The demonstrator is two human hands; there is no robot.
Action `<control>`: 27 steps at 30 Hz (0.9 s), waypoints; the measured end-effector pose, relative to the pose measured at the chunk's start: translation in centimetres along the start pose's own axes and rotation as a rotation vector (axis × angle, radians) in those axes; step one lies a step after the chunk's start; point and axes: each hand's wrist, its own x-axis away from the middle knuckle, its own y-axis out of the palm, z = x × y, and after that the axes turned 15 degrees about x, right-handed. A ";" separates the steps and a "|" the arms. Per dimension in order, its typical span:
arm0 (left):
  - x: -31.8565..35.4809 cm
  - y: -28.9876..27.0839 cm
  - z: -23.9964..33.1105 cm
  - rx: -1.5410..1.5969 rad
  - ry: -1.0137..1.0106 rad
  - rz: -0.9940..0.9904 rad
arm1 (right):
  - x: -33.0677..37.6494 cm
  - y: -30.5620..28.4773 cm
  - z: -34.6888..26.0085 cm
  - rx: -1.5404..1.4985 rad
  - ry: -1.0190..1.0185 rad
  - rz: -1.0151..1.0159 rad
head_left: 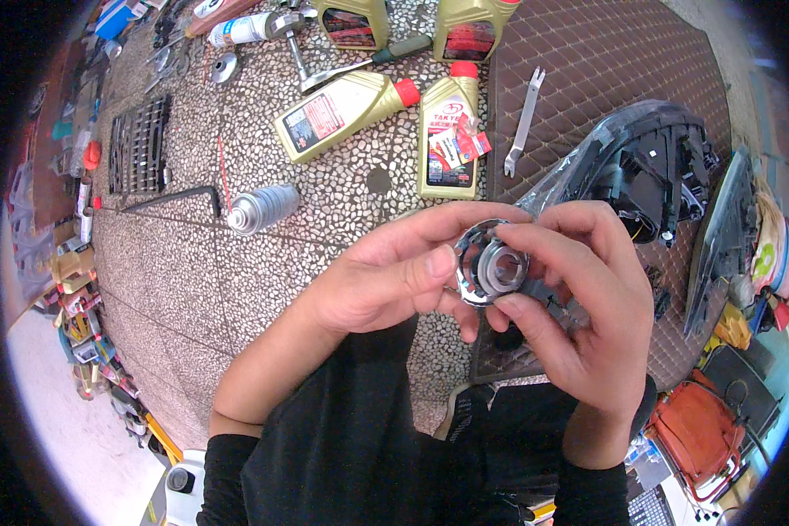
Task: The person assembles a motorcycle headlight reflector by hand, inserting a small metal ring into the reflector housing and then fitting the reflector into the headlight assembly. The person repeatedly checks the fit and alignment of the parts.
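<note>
A shiny round metal part [505, 268] with a hole through its middle is held up in front of me, above my lap. A dark, toothed or notched band shows around its left side; I cannot tell whether this is one piece or two fitted together. My left hand [373, 276] grips the left rim between thumb and fingers. From the other side, the index finger and thumb of my right hand [600, 302] pinch the raised inner ring. Some of the right fingers are hidden behind the part.
On the pebbled floor lie a spray can [263, 209], a hex key [180, 200], a black tool set [140, 145] and gold bottles [346, 114]. A brown quilted mat [587, 53] to the right bears a flat metal pry tool [524, 123] and a plastic-wrapped headlight [649, 167].
</note>
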 end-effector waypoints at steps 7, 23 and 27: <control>-0.3 -0.1 -0.2 0.029 0.035 -0.003 | 0.5 -0.4 -0.4 0.055 0.021 0.094; -1.1 -0.3 -0.1 -0.098 0.124 -0.139 | 1.5 1.5 -2.0 0.003 0.149 0.202; -1.0 -0.3 -0.2 -0.077 0.119 -0.148 | 1.7 1.7 -1.9 0.020 0.105 0.247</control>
